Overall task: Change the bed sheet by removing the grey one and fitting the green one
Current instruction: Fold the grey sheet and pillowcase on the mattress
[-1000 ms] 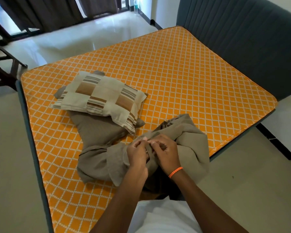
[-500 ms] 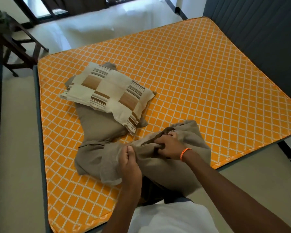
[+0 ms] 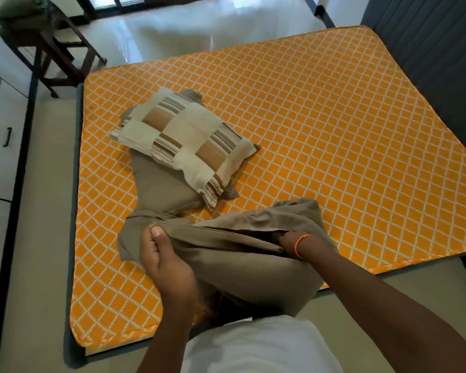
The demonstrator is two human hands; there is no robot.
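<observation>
Head view:
Grey sheet (image 3: 242, 254): lying bunched at 6 o'clock on the orange mattress (image 3: 334, 135), trailing toward 9 o'clock under the patchwork pillow (image 3: 183, 149).
Left hand (image 3: 164, 262): pinching a sheet fold, grip holding cloth between thumb and fingers.
Right hand (image 3: 287, 239): reaching inside a sheet opening, fingers hidden; grip impossible to tell.
Chair (image 3: 51, 49): standing at 10 o'clock, carrying dark green folded cloth (image 3: 22, 12).

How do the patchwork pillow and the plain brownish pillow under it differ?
The patchwork pillow is cream with tan squares and brown stripes; the plain pillow is a single grey-brown. The patchwork pillow lies on top in full view, while the plain pillow lies beneath it, partly hidden, with its near end reaching the bunched cloth. Neither is held by a hand. Both lie on the orange mattress.
</observation>
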